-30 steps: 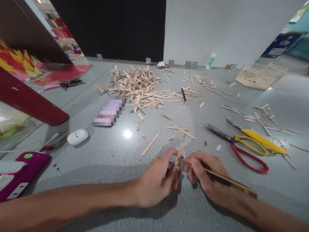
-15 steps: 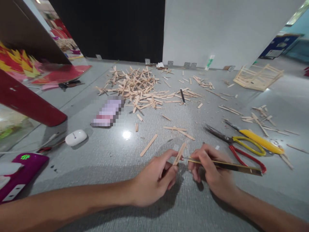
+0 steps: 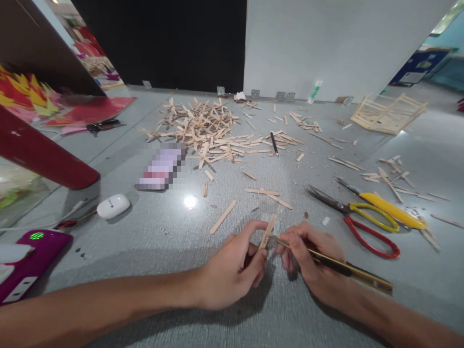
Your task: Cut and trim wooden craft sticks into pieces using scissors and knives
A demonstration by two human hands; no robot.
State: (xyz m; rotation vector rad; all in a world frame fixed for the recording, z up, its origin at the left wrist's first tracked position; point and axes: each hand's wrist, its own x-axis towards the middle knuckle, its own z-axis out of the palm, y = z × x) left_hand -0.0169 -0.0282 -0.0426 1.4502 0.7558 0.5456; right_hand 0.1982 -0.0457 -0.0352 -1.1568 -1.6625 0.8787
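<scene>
Between the thumb and fingers of my left hand (image 3: 226, 270) is a wooden craft stick (image 3: 268, 232), tilted upward, with small printed marks near its lower end. My right hand (image 3: 313, 261) grips a slim gold-and-black craft knife (image 3: 350, 269). Its tip is at the edge of the stick; I cannot tell whether it cuts in. A loose craft stick (image 3: 223, 217) lies just beyond my left hand. Scissors (image 3: 342, 208) with one yellow and one red handle rest to the right of my right hand, beside a yellow box cutter (image 3: 393, 210).
A heap of craft sticks (image 3: 203, 123) spreads at the back, with a black pen-like tool (image 3: 274, 143) on it. A stick frame (image 3: 389, 116) stands back right. To the left are a phone (image 3: 161, 166), a white case (image 3: 113, 206), a purple power strip (image 3: 34, 261) and a red tube (image 3: 47, 150).
The rear end of the craft knife has swung down toward me, and my right hand has shifted slightly left and down. The stick has dipped a little in my left hand.
</scene>
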